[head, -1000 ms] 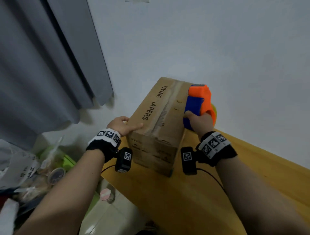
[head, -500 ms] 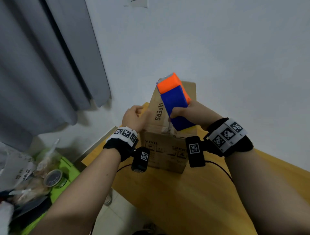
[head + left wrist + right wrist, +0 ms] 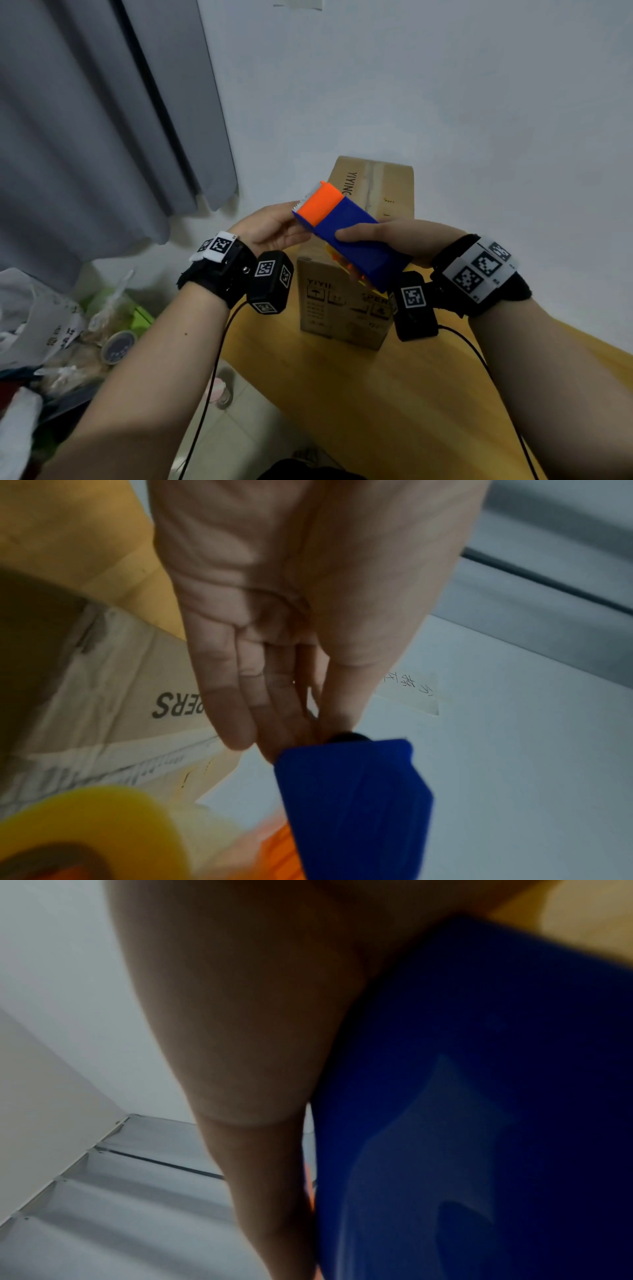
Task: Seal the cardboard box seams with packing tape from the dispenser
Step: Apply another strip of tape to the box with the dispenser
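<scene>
1. Nearest you, your right hand (image 3: 394, 236) gripped the blue body of the tape dispenser (image 3: 349, 240), thumb laid across its top face, holding it in the air above the near end of the cardboard box (image 3: 342, 301).
2. Just past that, your left hand (image 3: 270, 226) met the dispenser's orange cutter end; its fingers (image 3: 246, 704) lay nearly straight against that end, and whether they pinched the tape's loose end was hidden.
3. The dispenser's long axis ran from your right hand, near and low, up and away to your left, with the toothed edge pointing left and away.
4. The yellow tape roll (image 3: 95, 829) hung beneath, facing the box.
5. Farthest, the box stood on the wooden table (image 3: 342, 394), its long axis and top seam (image 3: 373, 185) running straight away from you toward the wall. The dispenser lay askew to that seam, so you probably needed to turn it into line; your right hand was nearer.
</scene>
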